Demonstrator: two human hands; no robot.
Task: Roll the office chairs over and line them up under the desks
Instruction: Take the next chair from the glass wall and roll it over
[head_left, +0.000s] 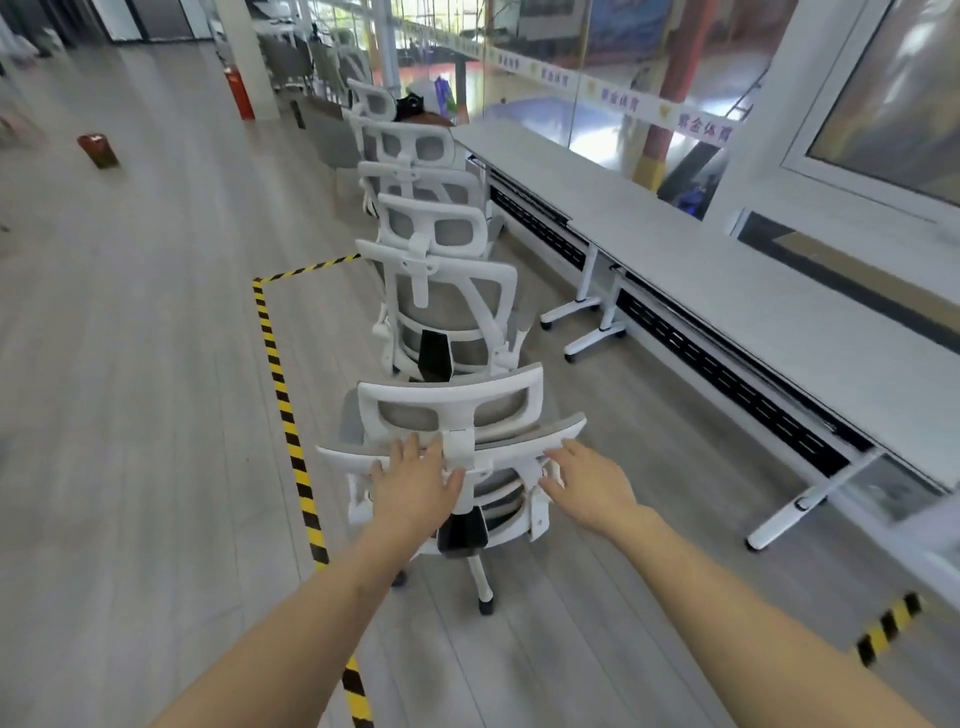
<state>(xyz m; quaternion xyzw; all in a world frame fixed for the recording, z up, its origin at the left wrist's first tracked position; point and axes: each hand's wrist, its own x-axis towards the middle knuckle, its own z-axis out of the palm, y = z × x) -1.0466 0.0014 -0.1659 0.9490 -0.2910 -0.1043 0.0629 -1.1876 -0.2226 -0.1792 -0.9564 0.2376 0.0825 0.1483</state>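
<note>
A white office chair with grey mesh stands right in front of me, its back toward me. My left hand lies flat with spread fingers on the left of its backrest top. My right hand reaches to the right end of the backrest, fingers straight, touching or just off the frame. Ahead, several more white chairs stand in a row running away from me. Long grey desks on white wheeled legs run along the right, beside the row. The chairs stand on the floor left of the desks, not beneath them.
Yellow-black tape marks a line on the wooden floor left of the chairs. A red box sits on open floor at far left, a red extinguisher by a white pillar. Glass wall behind the desks. A person sits far down the row.
</note>
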